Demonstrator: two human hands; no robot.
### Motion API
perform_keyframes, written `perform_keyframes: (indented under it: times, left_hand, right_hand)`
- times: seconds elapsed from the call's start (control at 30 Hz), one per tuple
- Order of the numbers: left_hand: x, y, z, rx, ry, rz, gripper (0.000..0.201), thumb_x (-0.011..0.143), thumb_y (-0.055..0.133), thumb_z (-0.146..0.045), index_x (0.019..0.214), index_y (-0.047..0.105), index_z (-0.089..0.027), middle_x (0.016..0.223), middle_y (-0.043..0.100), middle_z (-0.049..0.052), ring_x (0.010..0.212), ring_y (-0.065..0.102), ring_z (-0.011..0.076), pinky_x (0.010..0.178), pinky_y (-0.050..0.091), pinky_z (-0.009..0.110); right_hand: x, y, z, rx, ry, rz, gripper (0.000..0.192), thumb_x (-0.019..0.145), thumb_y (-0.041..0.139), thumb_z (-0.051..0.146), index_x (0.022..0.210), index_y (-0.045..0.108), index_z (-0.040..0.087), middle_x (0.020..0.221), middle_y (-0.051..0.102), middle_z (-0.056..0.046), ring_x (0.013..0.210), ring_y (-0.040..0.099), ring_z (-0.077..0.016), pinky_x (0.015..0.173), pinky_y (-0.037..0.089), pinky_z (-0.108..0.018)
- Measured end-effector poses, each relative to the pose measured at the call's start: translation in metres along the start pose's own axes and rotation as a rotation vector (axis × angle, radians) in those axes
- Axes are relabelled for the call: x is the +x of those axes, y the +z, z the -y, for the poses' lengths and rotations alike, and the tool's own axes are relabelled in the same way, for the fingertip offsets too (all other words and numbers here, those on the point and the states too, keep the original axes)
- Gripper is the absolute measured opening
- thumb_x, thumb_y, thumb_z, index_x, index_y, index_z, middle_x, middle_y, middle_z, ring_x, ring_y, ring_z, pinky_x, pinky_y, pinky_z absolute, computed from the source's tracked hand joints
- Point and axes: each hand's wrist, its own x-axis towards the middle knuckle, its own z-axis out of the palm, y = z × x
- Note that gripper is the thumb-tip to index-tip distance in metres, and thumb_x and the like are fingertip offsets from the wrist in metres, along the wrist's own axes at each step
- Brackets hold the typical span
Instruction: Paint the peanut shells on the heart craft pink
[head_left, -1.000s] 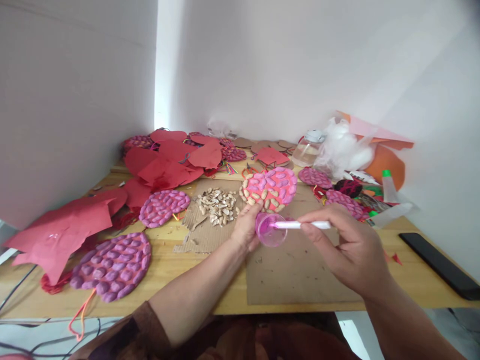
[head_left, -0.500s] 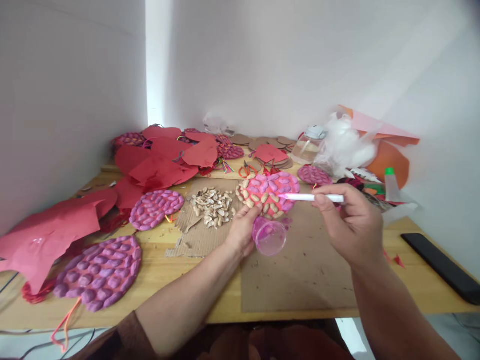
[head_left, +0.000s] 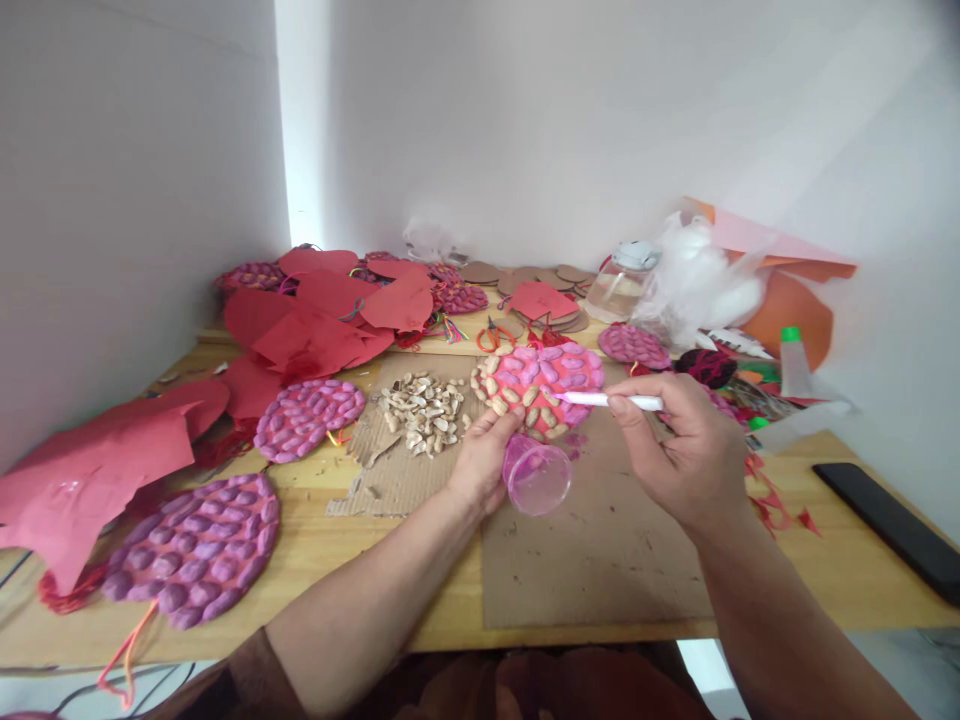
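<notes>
My left hand (head_left: 484, 460) is closed on a red heart-like board (head_left: 541, 385) covered with peanut shells, most of them painted pink and several on the left and lower side still plain tan. The same hand also holds a clear plastic cup (head_left: 538, 480) stained pink inside, tilted just below the board. In my right hand (head_left: 686, 440) a white paintbrush (head_left: 622, 400) is pinched between thumb and fingers. Its pink tip touches or nearly touches a plain shell near the board's lower right.
Loose peanut shells (head_left: 424, 412) lie on cardboard. Finished purple shell boards (head_left: 202, 550) and red paper sheets (head_left: 97, 460) spread along the left. Orange-handled scissors (head_left: 493, 337), a jar (head_left: 622, 285), a green-capped bottle (head_left: 793, 362) and a black phone (head_left: 885, 525) stand or lie behind and right.
My right hand and the paintbrush have moved left, bringing the tip from the board's right side to a plain shell. The left hand keeps its hold; the view has shifted slightly.
</notes>
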Motion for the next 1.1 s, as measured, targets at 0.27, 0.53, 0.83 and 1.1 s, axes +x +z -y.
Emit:
perform_keyframes:
  times: [0.27,0.53,0.83,1.1]
  left_hand:
    - [-0.0003,-0.0018,0.0001,0.008,0.015,0.059,0.030,0.072,0.095,-0.022,0.085,0.069,-0.015,0.069,0.073,0.001,0.048,0.064,0.0125,0.050,0.056,0.024]
    - [-0.0024,0.0002,-0.0015,0.072,-0.020,0.064,0.030,0.073,0.093,-0.024,0.091,0.070,-0.015,0.069,0.074,0.003,0.047,0.065,0.0151,0.047,0.054,0.025]
    - [-0.0035,0.0001,-0.0027,0.085,-0.033,0.061,0.033,0.073,0.095,-0.026,0.091,0.068,-0.015,0.068,0.073,0.001,0.045,0.066,0.0149,0.044,0.055,0.024]
    - [-0.0011,-0.0041,-0.0011,0.099,-0.029,0.059,0.030,0.075,0.093,-0.026,0.089,0.068,-0.016,0.067,0.073,0.003,0.050,0.067,0.0169,0.048,0.054,0.025]
  right_hand:
    - [0.0028,-0.0013,0.0030,0.029,-0.009,-0.004,0.004,0.100,0.068,0.022,0.101,0.071,0.024,0.092,0.077,-0.001,0.086,0.072,-0.0191,0.078,0.052,-0.033]
    - [0.0041,-0.0027,0.0028,0.016,-0.002,-0.027,0.004,0.100,0.068,0.022,0.100,0.071,0.024,0.093,0.078,-0.001,0.085,0.071,-0.0190,0.076,0.051,-0.033]
    - [0.0045,-0.0075,0.0054,-0.018,0.005,-0.008,0.003,0.100,0.068,0.024,0.098,0.071,0.024,0.089,0.077,-0.001,0.083,0.071,-0.0202,0.075,0.051,-0.034]
    - [0.0039,-0.0087,0.0025,-0.034,-0.023,-0.004,0.005,0.100,0.066,0.023,0.098,0.070,0.025,0.088,0.076,-0.002,0.082,0.070,-0.0210,0.076,0.051,-0.035]
